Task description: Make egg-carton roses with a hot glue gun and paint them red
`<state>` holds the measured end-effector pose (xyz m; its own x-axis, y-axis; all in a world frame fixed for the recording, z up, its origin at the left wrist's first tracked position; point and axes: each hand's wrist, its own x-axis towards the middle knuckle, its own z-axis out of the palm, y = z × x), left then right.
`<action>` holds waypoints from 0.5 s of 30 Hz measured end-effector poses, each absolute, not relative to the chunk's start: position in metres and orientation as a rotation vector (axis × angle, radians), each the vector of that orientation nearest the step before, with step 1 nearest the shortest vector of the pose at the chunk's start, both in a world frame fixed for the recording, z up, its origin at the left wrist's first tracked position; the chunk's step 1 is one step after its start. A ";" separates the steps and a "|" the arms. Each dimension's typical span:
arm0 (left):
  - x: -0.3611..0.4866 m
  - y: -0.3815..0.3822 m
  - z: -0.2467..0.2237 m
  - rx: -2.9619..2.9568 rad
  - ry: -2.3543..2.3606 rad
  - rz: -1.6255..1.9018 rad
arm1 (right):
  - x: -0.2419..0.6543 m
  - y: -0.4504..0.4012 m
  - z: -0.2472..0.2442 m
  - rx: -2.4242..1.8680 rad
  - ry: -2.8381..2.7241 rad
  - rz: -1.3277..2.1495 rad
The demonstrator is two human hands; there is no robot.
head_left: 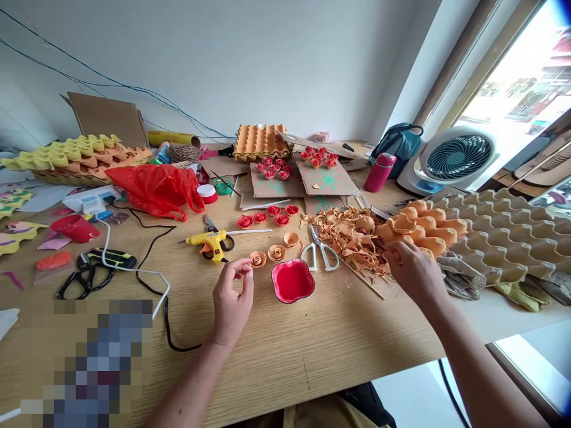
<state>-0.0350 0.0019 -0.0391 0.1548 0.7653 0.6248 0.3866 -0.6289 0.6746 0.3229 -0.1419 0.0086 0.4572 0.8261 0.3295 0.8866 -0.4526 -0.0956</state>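
My left hand (234,300) has loosely curled fingers with the thumb apart. Its fingertips are beside an unpainted orange egg-carton rose (257,259), and I see nothing held in it. My right hand (414,270) is closed at the edge of the orange egg-tray piece (439,229), next to a pile of torn carton scraps (352,235); its fingertips are hidden. A loose orange carton cup (402,223) shows just above those fingers. Between my hands sits a small dish of red paint (292,282). Behind it are another rose (277,253) and a plain cup (291,239).
White-handled scissors (320,249) and a yellow glue gun (209,242) lie near the dish. Red-painted roses (260,217) stand farther back, others on cardboard (328,178). Black cord (167,324) crosses the left. A grey egg tray (508,238) and a fan (455,157) are right.
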 end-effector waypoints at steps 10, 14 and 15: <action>-0.029 -0.003 -0.037 2.129 1.098 1.465 | 0.347 -0.140 -0.021 -2.652 -1.367 -0.300; -0.029 -0.003 -0.037 2.124 1.082 1.466 | 0.348 -0.143 -0.017 -2.651 -1.325 -0.309; -0.029 -0.003 -0.037 2.120 1.078 1.468 | 0.349 -0.146 -0.016 -2.647 -1.318 -0.312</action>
<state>-0.0285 -0.0031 -0.0373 0.1756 0.7461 0.6423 0.3893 -0.6519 0.6508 0.3490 -0.1458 -0.0161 0.5876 0.7662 0.2600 0.8014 -0.5954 -0.0566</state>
